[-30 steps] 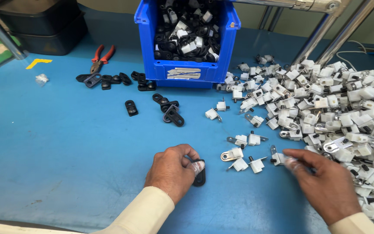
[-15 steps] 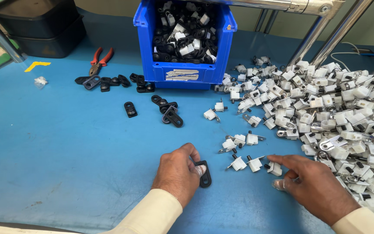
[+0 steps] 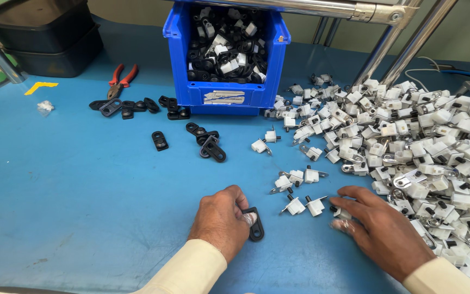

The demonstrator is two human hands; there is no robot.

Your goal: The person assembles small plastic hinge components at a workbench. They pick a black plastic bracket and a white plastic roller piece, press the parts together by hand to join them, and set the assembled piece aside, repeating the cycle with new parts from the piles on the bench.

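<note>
The left hand (image 3: 221, 220) pinches a black clip (image 3: 255, 224) flat on the blue table (image 3: 72, 185), near its front edge. The right hand (image 3: 379, 228) lies open, fingers spread over a white part (image 3: 342, 213) at the pile (image 3: 436, 147). The clip looks light, stiff and smooth; best held by its edges. A blue bin (image 3: 227, 95) stands behind.

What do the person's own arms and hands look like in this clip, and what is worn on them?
Both hands are bare, no gloves: left hand, right hand. Each arm wears a long cream sleeve ending at the wrist, the left sleeve and the right sleeve. No watch, rings or markings show; the fingertips look blurred.
</note>
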